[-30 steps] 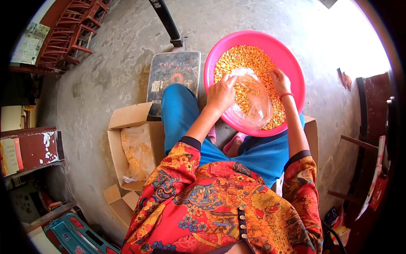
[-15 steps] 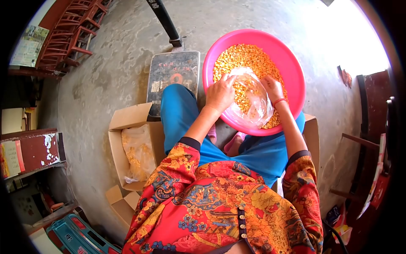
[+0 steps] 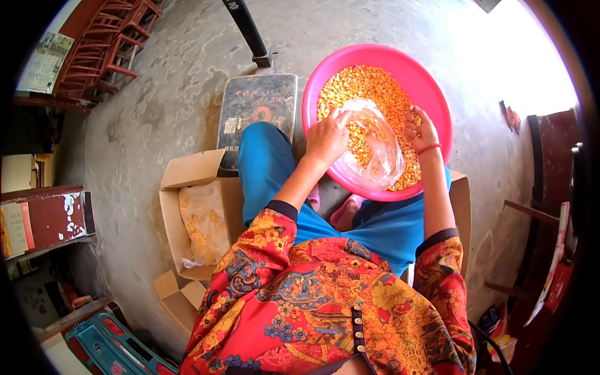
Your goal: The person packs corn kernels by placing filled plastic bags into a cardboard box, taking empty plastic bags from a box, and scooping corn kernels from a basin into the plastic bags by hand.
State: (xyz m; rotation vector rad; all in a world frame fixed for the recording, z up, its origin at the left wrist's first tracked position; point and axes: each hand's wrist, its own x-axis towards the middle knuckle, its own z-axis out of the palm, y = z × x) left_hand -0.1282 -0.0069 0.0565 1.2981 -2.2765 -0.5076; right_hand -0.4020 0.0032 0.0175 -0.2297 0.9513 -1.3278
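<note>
A large pink basin (image 3: 440, 119) of yellow-orange corn kernels (image 3: 369, 81) sits in front of me, tilted over my knees. On the kernels lies a clear plastic bag (image 3: 384, 164) with some kernels showing in or through it. My left hand (image 3: 328, 137) pinches the bag's upper left edge. Over the basin's right side, apart from the bag, my right hand (image 3: 422, 129) is curled with its palm turned inward, and several corn kernels show in its fingers. A red bracelet circles that wrist.
Left of my knee stands a platform scale (image 3: 259, 103) with a dark post. An open cardboard box (image 3: 172, 212) beside me holds a clear bag of kernels. Red stacked chairs (image 3: 103, 56) stand at the upper left, and a teal case (image 3: 115, 347) is at lower left.
My right hand has let go of the bag's right edge and moved right, turning to a cupped shape with kernels in it. My left hand stays on the bag.
</note>
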